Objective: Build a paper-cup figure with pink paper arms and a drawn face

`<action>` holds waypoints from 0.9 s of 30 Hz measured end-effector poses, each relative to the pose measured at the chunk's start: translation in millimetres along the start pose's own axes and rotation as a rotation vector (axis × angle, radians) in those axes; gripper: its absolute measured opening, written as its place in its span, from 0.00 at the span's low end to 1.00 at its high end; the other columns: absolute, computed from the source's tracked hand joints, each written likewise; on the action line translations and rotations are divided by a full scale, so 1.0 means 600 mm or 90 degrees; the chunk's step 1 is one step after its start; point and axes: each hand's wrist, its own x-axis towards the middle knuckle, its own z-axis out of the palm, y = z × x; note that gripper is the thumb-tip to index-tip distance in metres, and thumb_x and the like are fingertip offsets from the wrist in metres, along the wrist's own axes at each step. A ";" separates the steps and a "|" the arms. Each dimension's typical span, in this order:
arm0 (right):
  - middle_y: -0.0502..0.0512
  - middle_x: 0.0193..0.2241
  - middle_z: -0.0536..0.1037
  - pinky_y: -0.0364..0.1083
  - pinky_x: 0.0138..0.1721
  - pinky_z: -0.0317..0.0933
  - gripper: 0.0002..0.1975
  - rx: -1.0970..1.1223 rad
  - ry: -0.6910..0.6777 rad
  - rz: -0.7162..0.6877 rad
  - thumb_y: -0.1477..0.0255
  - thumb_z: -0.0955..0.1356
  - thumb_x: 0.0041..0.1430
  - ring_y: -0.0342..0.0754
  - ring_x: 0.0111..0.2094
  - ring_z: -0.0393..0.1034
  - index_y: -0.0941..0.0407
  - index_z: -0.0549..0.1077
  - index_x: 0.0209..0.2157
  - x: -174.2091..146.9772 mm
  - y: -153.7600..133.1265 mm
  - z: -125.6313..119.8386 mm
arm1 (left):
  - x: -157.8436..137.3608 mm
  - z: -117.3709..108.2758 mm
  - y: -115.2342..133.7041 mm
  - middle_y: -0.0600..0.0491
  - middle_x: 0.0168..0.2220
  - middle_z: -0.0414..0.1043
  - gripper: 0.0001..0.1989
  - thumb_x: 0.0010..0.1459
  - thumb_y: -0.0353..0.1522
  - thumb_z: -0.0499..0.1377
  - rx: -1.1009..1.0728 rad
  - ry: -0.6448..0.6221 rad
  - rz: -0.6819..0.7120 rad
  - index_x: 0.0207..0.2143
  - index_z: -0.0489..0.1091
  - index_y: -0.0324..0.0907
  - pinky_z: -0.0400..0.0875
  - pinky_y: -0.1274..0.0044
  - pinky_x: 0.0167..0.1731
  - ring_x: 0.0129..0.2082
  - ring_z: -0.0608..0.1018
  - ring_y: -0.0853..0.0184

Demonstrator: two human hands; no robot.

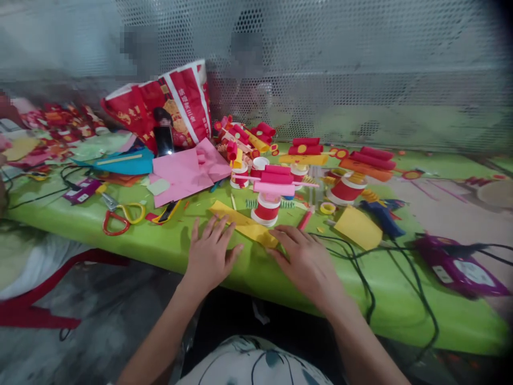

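Observation:
A yellow paper strip [250,230] lies slantwise near the front edge of the green table. My left hand [210,247] rests with spread fingers, its fingertips at the strip's near side. At the strip's right end is my right hand [302,256], its thumb and fingers apart and the fingertips touching the paper. Just behind the strip stands a red-and-white paper cup figure [266,207] with pink paper rolls on top and green coiled paper at its sides. A yellow craft knife [166,212] and scissors [122,214] lie to the left of my hands.
Pink paper sheets [180,174] and a red bag [172,107] are at the back left. More cup figures [348,187] stand behind. On the right lie a yellow paper piece [358,227], a blue glue gun [385,218], black cables [363,283] and a purple power strip [460,267].

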 end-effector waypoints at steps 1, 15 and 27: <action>0.61 0.52 0.79 0.54 0.45 0.67 0.18 -0.008 -0.003 0.005 0.64 0.69 0.66 0.57 0.46 0.76 0.56 0.75 0.54 0.001 0.001 0.004 | -0.002 0.001 -0.002 0.44 0.62 0.72 0.24 0.67 0.42 0.57 -0.004 -0.007 -0.005 0.61 0.69 0.43 0.50 0.48 0.66 0.63 0.71 0.47; 0.55 0.43 0.83 0.50 0.43 0.63 0.14 0.131 0.078 0.016 0.61 0.65 0.71 0.51 0.43 0.77 0.54 0.78 0.45 -0.008 0.027 0.030 | -0.009 0.006 0.001 0.47 0.47 0.79 0.14 0.65 0.40 0.60 -0.053 0.021 0.008 0.49 0.75 0.44 0.42 0.52 0.71 0.51 0.78 0.56; 0.52 0.38 0.83 0.50 0.39 0.64 0.15 0.121 0.185 -0.019 0.60 0.61 0.72 0.50 0.37 0.78 0.52 0.75 0.43 -0.021 0.058 0.055 | 0.036 -0.030 -0.091 0.47 0.53 0.77 0.12 0.67 0.31 0.56 0.117 0.116 -0.194 0.50 0.74 0.45 0.59 0.57 0.65 0.52 0.77 0.57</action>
